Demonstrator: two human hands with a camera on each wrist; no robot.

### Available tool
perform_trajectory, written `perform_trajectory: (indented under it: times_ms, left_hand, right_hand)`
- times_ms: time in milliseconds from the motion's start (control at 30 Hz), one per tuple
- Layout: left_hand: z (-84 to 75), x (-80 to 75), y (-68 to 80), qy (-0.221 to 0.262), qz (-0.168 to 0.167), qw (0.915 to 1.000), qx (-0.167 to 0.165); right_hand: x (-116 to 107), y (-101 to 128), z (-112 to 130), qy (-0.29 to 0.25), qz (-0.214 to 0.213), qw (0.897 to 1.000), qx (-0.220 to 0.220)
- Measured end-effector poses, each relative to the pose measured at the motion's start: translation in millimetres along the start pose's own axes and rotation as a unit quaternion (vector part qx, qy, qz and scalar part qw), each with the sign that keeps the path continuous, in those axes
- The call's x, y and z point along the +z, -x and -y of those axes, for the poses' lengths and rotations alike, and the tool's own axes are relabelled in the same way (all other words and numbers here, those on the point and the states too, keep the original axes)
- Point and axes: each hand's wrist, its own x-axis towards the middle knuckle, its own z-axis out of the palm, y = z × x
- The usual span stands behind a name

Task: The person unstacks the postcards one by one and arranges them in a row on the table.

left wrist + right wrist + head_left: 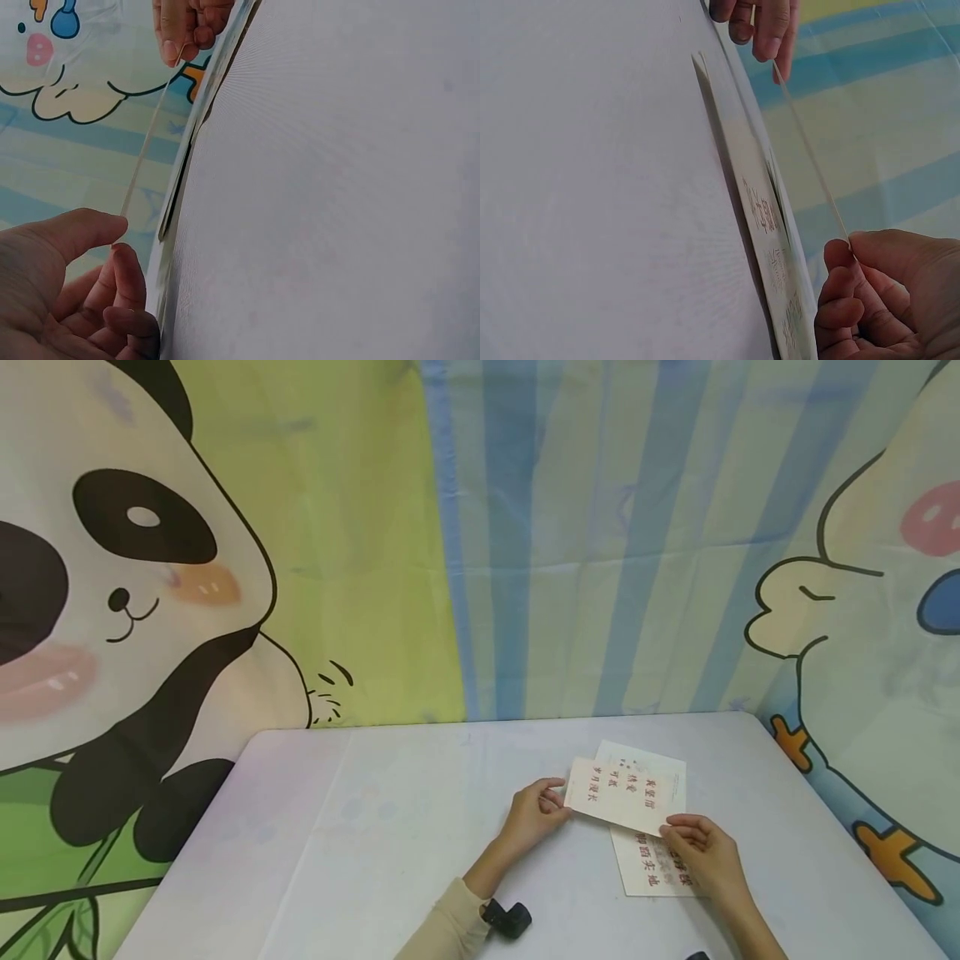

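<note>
1. Right now I hold the top card (619, 795) lifted just clear of the table (375, 827), one short end in each hand; judging by the wrist views, that keeps it off the sheets beneath so it can move without dragging them.
2. My left hand (534, 814) pinches the card's 9 o'clock end between thumb and fingertips (129, 264), the remaining fingers curled loosely under.
3. My right hand (705, 852) pinches the 4 o'clock corner the same way, thumb on top and fingers (838, 289) below.
4. Its long axis runs from about 10 o'clock to 4 o'clock across the table, printed face up, and the red columns of characters stand roughly square to that axis.
5. Below it lie more cards (654, 867) flat on the table, one edge showing at the 12 o'clock side and a printed end sticking out toward 6 o'clock beside my right hand.
6. Around the table hangs a cartoon backdrop (480, 543), with a panda at 9 o'clock.
</note>
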Motion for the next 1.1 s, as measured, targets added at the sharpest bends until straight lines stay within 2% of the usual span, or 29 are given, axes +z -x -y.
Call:
perform_trajectory:
  times_ms: [467,633,833,1100]
  left_hand:
    - [-3.7,-10.2,14.3,-0.009,0.005,0.9999,-0.001]
    - [-9.2,-14.4,18.8,-0.011,0.009,0.9999,-0.007]
    - [-11.0,-17.8,25.6,-0.024,0.014,0.9995,-0.013]
    - [-8.7,-22.3,33.3,-0.034,0.014,0.9993,-0.005]
  right_hand:
    - [6.6,5.1,1.3,0.006,0.015,0.999,-0.051]
    - [7.6,6.3,2.6,0.023,0.01,0.998,-0.049]
    - [10.8,9.1,8.1,0.018,0.012,0.999,-0.037]
    - [14.1,14.4,11.4,0.01,0.019,0.998,-0.059]
